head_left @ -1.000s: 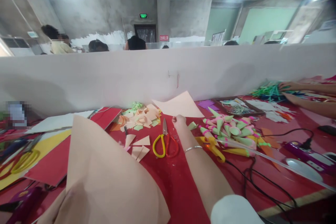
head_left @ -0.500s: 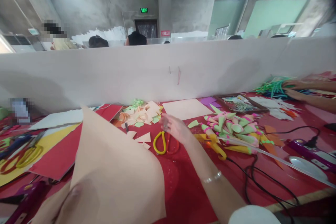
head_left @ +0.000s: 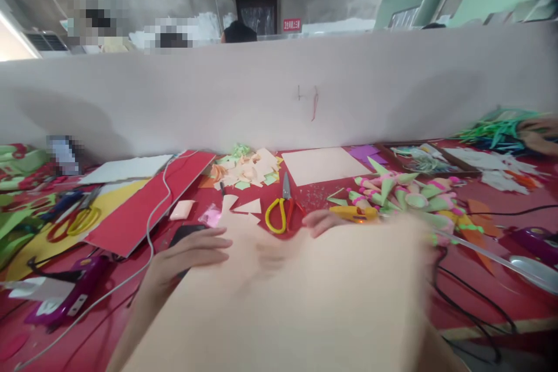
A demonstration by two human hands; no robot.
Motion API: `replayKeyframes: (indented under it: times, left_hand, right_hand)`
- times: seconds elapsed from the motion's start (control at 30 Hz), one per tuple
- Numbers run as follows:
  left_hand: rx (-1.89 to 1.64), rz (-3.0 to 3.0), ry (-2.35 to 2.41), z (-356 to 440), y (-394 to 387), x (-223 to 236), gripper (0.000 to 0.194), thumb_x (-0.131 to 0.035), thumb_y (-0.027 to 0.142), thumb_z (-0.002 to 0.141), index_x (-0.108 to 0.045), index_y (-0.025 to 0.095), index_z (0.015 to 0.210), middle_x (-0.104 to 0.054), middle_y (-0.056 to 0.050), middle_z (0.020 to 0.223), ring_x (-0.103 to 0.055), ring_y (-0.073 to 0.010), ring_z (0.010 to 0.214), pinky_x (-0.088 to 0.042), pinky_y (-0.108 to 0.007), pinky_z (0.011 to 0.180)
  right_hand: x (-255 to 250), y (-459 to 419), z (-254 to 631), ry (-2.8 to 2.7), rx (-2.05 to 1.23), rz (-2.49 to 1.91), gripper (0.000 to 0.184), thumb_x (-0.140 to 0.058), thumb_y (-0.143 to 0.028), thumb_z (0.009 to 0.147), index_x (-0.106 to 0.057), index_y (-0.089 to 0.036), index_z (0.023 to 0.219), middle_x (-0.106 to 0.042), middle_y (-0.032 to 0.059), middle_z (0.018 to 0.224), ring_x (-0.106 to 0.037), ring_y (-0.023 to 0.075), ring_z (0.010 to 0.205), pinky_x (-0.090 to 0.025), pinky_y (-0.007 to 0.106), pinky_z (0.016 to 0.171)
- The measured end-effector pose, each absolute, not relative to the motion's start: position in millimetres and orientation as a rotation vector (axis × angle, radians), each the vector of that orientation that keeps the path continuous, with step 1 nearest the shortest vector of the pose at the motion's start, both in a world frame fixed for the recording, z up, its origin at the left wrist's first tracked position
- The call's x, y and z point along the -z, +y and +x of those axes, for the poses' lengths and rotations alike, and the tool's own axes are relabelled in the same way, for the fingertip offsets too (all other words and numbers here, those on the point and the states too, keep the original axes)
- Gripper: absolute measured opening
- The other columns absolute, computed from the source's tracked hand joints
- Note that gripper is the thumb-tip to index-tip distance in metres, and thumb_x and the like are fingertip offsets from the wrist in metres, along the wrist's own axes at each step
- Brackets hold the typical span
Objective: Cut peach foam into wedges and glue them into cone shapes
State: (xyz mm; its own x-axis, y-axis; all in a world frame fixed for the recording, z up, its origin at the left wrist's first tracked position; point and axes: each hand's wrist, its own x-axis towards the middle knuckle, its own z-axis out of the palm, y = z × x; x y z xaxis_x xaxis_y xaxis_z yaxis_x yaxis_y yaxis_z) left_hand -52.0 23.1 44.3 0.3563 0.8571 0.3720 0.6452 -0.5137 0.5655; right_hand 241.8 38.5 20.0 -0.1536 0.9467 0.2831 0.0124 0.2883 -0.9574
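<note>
A large peach craft sheet [head_left: 305, 308] spans the lower middle, its right side smeared by motion. My left hand [head_left: 196, 251] is at its upper left edge, fingers stretched out and fingertips touching the sheet; the thumb is hidden. At the top edge, the fingers of my right hand [head_left: 325, 222] close on the sheet, while the palm and most of the forearm are behind it. Just beyond the sheet lie scissors [head_left: 283, 209] with one yellow and one red handle, blades pointing away. Peach offcuts [head_left: 248, 206] are left of them.
A yellow glue gun [head_left: 354, 213] lies beside a heap of green and pink cones [head_left: 401, 192]. Left are a red board [head_left: 148, 209], a white cable [head_left: 150, 232] and a purple power strip [head_left: 72, 290]. A white partition [head_left: 244, 93] stands behind. A co-worker's hand [head_left: 540, 133] is far right.
The peach sheet has moved right and lies lower and flatter. My left hand has come up to its upper left edge; my right hand has gone from beside the scissors to its top edge.
</note>
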Motion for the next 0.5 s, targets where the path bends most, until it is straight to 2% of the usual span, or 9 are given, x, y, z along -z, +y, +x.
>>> replayKeyframes:
  times: [0.07, 0.13, 0.27, 0.4, 0.5]
  left_hand:
    - [-0.931, 2.34, 1.249, -48.9, 21.2, -36.6, 0.028, -0.048, 0.046, 0.077, -0.07, 0.03, 0.085, -0.066, -0.002, 0.101, -0.053, -0.0211, 0.107, -0.045, -0.032, 0.088]
    - [-0.838, 2.426, 1.265, -46.7, 17.7, -25.1, 0.025, -0.05, 0.038, 0.079, -0.067, 0.029, 0.095, -0.064, -0.003, 0.106, -0.051, -0.0199, 0.11, -0.043, -0.031, 0.09]
    - [-0.391, 2.652, 1.204, -44.3, 5.3, 1.5, 0.034, -0.049, 0.033, 0.081, -0.053, 0.038, 0.114, -0.058, 0.004, 0.118, -0.049, -0.018, 0.113, -0.035, -0.035, 0.099]
    - [-0.157, 2.704, 1.13, -41.3, -10.6, 24.5, 0.044, -0.048, 0.027, 0.082, -0.042, 0.043, 0.122, -0.048, 0.005, 0.128, -0.044, -0.0182, 0.118, -0.033, -0.036, 0.1]
    - [-0.202, 2.671, 1.135, -39.9, -18.9, 40.7, 0.045, -0.05, 0.02, 0.08, -0.047, 0.043, 0.118, -0.048, 0.004, 0.128, -0.045, -0.0178, 0.117, -0.032, -0.036, 0.1]
  right_hand:
    - [-13.6, 34.2, 245.3, -1.541, -0.86, -1.026, 0.013, -0.061, -0.036, 0.069, -0.067, -0.023, 0.067, -0.056, 0.006, 0.107, -0.049, 0.022, 0.101, -0.038, 0.034, 0.089]
    - [0.9, 29.1, 249.5, -1.625, -0.728, -1.158, 0.006, -0.065, -0.029, 0.066, -0.067, -0.024, 0.067, -0.052, 0.0057, 0.113, -0.046, 0.0232, 0.105, -0.035, 0.035, 0.091]
    - [38.8, 16.3, 258.2, -1.782, -0.748, -1.296, 0.005, -0.065, -0.025, 0.066, -0.068, -0.024, 0.07, -0.055, 0.0073, 0.111, -0.049, 0.0234, 0.103, -0.038, 0.037, 0.089]
    - [58.5, 0.4, 265.3, -1.983, -0.804, -1.393, 0.019, -0.057, -0.019, 0.07, -0.07, -0.025, 0.084, -0.056, 0.0083, 0.115, -0.048, 0.0233, 0.107, -0.038, 0.038, 0.091]
    - [58.5, -9.7, 269.2, -2.108, -0.835, -1.385, 0.027, -0.056, -0.02, 0.073, -0.067, -0.027, 0.096, -0.053, 0.0083, 0.121, -0.045, 0.0227, 0.112, -0.036, 0.039, 0.093]
